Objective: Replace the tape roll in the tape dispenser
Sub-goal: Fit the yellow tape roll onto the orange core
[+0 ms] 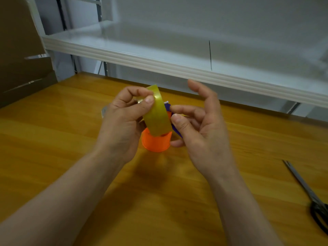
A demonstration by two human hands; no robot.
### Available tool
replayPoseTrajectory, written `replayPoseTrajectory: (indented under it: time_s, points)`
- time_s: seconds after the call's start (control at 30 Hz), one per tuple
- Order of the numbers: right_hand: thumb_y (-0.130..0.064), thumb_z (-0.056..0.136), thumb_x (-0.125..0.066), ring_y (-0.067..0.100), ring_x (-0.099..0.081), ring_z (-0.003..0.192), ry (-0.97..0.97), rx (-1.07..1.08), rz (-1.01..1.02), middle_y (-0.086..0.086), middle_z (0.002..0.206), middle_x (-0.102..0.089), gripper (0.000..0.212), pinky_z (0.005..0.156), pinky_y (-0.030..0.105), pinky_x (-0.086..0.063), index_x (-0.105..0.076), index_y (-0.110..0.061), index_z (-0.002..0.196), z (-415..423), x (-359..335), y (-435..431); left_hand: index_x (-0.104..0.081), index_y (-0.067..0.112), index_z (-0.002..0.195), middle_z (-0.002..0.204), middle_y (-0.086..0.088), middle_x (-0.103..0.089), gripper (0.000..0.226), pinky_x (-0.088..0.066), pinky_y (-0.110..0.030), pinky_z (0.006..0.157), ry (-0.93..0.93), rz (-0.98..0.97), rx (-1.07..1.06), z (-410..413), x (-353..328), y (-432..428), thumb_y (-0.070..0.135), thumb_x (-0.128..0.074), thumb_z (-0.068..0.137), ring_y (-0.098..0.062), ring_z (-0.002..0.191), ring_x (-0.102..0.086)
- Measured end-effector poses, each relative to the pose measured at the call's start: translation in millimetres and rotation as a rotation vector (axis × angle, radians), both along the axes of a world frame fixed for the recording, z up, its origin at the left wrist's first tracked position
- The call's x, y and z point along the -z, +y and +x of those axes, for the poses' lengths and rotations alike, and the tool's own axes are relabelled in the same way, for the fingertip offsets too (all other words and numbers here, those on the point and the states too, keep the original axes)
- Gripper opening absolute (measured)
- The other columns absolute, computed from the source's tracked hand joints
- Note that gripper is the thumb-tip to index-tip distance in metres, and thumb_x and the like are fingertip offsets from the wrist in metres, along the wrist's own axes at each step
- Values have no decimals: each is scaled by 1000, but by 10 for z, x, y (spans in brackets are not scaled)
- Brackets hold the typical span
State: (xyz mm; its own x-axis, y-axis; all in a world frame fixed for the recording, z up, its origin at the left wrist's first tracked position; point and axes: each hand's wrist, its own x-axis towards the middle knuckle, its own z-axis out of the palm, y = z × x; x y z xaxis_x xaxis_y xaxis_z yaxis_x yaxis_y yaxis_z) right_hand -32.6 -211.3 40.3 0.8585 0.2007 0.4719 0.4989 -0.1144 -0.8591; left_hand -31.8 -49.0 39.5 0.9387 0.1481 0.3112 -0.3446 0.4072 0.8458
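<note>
Above the wooden tabletop point(53, 139), the left hand point(122, 121) pinches a yellowish tape roll point(157, 112) over the orange-and-purple tape dispenser point(156, 142), which the right hand point(200, 125) grips with its fingers half curled.

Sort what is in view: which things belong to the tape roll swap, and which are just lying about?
In use: yellow tape roll, orange and purple dispenser, left hand, right hand.
Lying about: scissors on the wooden table, white shelf, cardboard.
</note>
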Motion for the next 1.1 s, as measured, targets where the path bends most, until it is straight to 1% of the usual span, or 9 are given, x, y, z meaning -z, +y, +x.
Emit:
replayPoseTrajectory:
  time_s: [0.2,0.37,0.5,0.6,0.67,0.73,0.83,0.9,1.1]
  points:
    - [-7,94,-69,15,-69,97,-39,71,8,-2,100,-67,38,66,29,-63,-64,-28,125,50,52,-33,-63,17,87,92,-4,-66,10,-56,-37,69,-10,121,-57,25,52,56,16,-72,83,-21,84,-67]
    - [-20,91,-74,3,-62,100,-212,180,-110,-3,108,-63,29,75,17,-54,-70,-31,117,71,60,-38,-69,25,88,104,-20,-65,5,-56,-49,81,-109,384,-114,-27,112,-80,20,-71,86,-38,93,-62]
    - [-23,91,-74,9,-64,98,-228,234,-124,-5,103,-66,15,75,25,-57,-73,-31,103,85,63,-58,-68,19,92,100,-18,-66,4,-57,-47,83,-172,475,-122,-69,101,-121,18,-70,88,-39,97,-62]
    - [-20,91,-73,8,-65,94,-138,220,-23,-6,101,-68,23,73,25,-58,-69,-30,111,96,43,-76,-69,26,91,101,-16,-66,6,-55,-54,85,-146,456,-127,-48,67,-66,22,-70,87,-44,99,-60]
    - [-18,93,-71,8,-65,93,-50,243,-1,-7,98,-68,27,72,23,-57,-67,-31,116,145,66,-111,-68,29,90,102,-16,-64,7,-56,-55,78,-90,400,-146,-30,27,11,25,-72,86,-47,99,-60]
    - [-19,95,-69,5,-62,93,33,320,-91,-8,100,-67,26,74,23,-57,-66,-31,118,222,138,-155,-67,29,89,103,-12,-63,8,-55,-50,71,-27,317,-167,-19,-13,122,28,-73,84,-39,96,-64]
    - [-23,98,-65,7,-60,102,119,419,-261,-6,118,-65,30,86,37,-61,-64,-29,128,312,239,-167,-67,29,91,106,-12,-61,5,-52,-69,80,14,271,-225,5,-37,291,27,-69,86,-50,104,-61]
    - [-30,99,-63,10,-58,115,140,440,-353,-3,131,-62,38,95,41,-58,-58,-27,137,355,285,-138,-68,28,93,108,-14,-61,8,-48,-74,87,44,232,-242,16,-34,357,21,-66,89,-56,113,-57]
    - [-38,98,-63,19,-49,136,186,490,-464,1,149,-53,56,107,45,-50,-43,-27,150,524,394,-85,-65,26,93,106,-6,-67,24,-54,-62,88,144,186,-237,51,-6,390,4,-58,96,-45,109,-65]
